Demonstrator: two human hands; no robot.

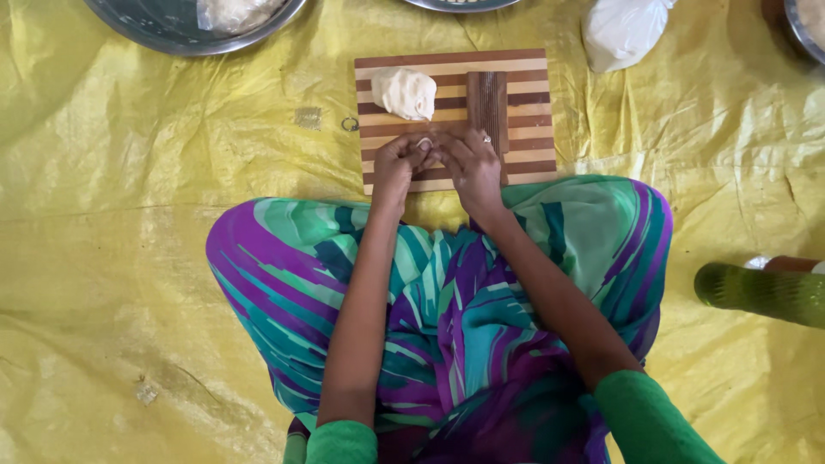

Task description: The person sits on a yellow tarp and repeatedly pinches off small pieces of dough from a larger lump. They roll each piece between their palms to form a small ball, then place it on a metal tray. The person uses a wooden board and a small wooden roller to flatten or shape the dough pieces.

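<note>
Both hands (434,163) seemingly pinch dough bit (424,143) beside dough lump (404,93).

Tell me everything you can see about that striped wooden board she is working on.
The striped board is a rectangular slab of alternating dark and pale wood bands, lying flat on the yellow sheet before the person's knees. A lump of pale dough sits on its upper left, a small ridged dark wooden block to the right. Both hands, left and right, meet over its near edge, pinching a small dough piece.
</note>
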